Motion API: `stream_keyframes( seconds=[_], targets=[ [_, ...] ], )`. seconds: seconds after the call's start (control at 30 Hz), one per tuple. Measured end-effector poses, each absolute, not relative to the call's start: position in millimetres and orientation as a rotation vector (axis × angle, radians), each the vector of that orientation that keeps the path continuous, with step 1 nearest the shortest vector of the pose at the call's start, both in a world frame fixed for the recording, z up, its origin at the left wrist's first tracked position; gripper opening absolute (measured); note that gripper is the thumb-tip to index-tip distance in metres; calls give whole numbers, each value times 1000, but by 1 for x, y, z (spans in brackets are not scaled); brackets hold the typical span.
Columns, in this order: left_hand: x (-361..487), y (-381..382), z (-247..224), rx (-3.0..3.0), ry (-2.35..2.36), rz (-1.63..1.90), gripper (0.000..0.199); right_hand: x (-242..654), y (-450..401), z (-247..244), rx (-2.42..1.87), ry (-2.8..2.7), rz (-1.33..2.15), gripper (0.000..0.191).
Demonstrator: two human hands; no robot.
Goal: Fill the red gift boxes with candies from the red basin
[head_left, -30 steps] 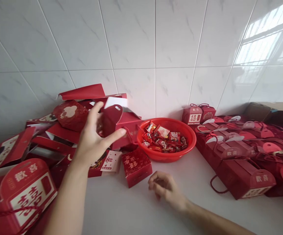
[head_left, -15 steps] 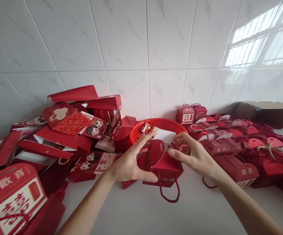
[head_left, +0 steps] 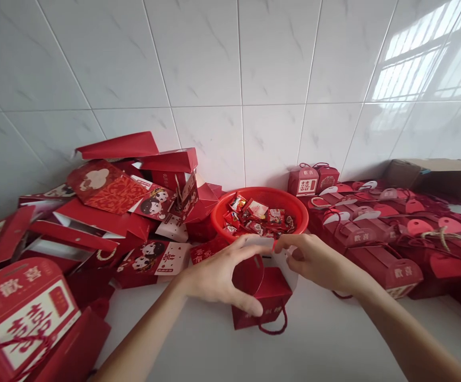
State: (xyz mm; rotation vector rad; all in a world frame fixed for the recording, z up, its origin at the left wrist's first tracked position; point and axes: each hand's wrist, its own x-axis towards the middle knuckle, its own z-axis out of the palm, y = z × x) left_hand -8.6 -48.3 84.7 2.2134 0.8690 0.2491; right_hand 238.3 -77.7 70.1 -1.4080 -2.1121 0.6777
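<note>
A small red gift box (head_left: 270, 289) with its top flaps raised stands in front of me on the white surface. A twisted red cord handle (head_left: 281, 324) hangs at its near side. My left hand (head_left: 216, 273) is wrapped round the box's left side, thumb across the near face and fingers behind a rounded flap. With curled fingers, my right hand (head_left: 316, 262) grips the right flap, whose pale inner side shows. Its fingertips are partly hidden. Just behind the box sits a red plastic basket (head_left: 302, 212) of wrapped candies (head_left: 257, 209).
Unfilled-looking red boxes (head_left: 107, 191) lie heaped on the left. A larger box with white lettering (head_left: 27, 313) is at the near left. Rows of closed red boxes (head_left: 361, 233) cover the right, with a brown carton (head_left: 441, 175) behind. A tiled wall (head_left: 206, 63) rises at the back.
The box and both hands have moved down towards me, uncovering the candies in the basket. The right flap has swung outward with my right hand, and the cord handle hangs lower.
</note>
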Motion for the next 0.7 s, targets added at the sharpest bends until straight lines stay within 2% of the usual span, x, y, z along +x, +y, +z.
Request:
stream_keyframes(
  seconds=[0.13, 0.17, 0.33, 0.5, 0.7],
  targets=[
    [-8, -46, 85, 2168, 948, 323, 48, 238, -76, 67, -1443, -2090, 664, 28],
    [-8, -46, 85, 2162, 969, 356, 44, 238, -75, 67, -1442, -2086, 656, 28],
    [-7, -46, 83, 2188, 1083, 421, 51, 236, -72, 66, -1465, -2060, 610, 31],
    [-1, -50, 77, 2175, 1104, 524, 31, 233, -72, 65, -1410, -2112, 580, 27],
    [1, -52, 76, 2199, 1091, 536, 24, 233, -72, 62, -1369, -2191, 564, 25]
  ],
)
